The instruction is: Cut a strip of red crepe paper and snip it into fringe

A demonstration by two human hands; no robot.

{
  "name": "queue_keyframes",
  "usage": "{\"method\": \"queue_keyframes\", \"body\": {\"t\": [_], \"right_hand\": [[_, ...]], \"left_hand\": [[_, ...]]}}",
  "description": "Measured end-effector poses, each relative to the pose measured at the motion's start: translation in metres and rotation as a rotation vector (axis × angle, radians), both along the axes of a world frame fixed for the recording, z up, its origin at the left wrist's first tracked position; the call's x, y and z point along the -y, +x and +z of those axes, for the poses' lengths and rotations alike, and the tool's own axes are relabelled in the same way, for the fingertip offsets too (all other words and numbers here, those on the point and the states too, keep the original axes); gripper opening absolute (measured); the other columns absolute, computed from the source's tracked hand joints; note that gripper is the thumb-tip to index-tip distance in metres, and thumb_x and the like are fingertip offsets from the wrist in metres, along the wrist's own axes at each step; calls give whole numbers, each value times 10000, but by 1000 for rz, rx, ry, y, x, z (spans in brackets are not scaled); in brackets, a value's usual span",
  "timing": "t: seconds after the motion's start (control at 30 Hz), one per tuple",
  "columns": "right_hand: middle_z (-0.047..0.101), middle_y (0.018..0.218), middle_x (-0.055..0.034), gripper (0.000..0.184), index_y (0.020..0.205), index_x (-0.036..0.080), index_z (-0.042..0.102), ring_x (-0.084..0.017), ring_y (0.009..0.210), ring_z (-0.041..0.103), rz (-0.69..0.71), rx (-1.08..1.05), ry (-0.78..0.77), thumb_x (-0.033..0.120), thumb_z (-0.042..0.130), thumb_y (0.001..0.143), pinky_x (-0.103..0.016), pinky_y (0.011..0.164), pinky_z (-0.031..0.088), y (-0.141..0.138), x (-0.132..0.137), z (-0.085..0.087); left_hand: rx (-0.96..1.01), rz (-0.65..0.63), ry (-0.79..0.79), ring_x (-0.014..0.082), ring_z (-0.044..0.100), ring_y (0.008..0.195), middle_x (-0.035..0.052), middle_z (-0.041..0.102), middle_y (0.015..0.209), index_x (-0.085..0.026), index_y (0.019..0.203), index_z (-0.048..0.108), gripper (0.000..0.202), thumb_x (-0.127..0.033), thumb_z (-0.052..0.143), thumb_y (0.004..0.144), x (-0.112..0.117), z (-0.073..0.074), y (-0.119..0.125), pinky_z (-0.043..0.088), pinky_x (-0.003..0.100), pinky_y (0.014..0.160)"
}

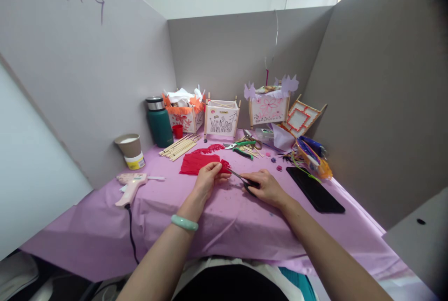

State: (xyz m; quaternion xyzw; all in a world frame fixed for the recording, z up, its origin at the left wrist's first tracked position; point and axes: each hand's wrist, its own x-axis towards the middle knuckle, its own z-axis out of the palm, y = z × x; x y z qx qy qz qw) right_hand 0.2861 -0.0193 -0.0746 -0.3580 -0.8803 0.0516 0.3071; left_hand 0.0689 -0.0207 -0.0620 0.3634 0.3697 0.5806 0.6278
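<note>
My left hand [209, 178] pinches the near edge of a sheet of red crepe paper [196, 162] lying on the purple tablecloth [217, 226]. A green bangle sits on that wrist. My right hand [266, 187] grips black-handled scissors [242, 179], whose blades point left and meet the red paper at my left fingertips. A cut red fringe strip [210, 149] lies just behind the sheet.
A pink glue gun [132, 185] lies at the left with its cord over the table edge. Behind stand a green flask [159, 122], a paper cup [129, 146], wooden sticks [179, 146], green pliers [241, 146] and paper lanterns [221, 118]. A black phone [315, 189] lies right. Grey partitions enclose the desk.
</note>
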Motion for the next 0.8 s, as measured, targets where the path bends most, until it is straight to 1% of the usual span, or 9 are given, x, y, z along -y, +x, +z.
{"method": "queue_keyframes", "body": {"t": [0.23,0.53,0.8], "right_hand": [[732,992,-34,352,1134,248,645,-172,853,673,3,6,-15,207,599,788,-296,786,386,-1,1,1],[730,1006,-41,334,1132,248,648,-174,849,674,7,-2,-1,223,588,804,-301,782,395,0,-1,-1],[718,1049,-39,311,1116,254,645,-193,893,667,-7,-7,-14,188,608,814,-340,786,364,0,0,0]], "left_hand": [[-1,-5,16,175,689,589,48,662,630,-132,816,541,115,-193,638,808,-2,-3,-1,543,219,504],[-3,3,8,172,687,582,50,661,633,-129,815,546,139,-212,656,800,-1,-2,0,543,217,502],[-32,-9,18,164,687,607,48,675,651,-143,816,536,58,-169,555,864,0,0,-1,539,214,522]]}}
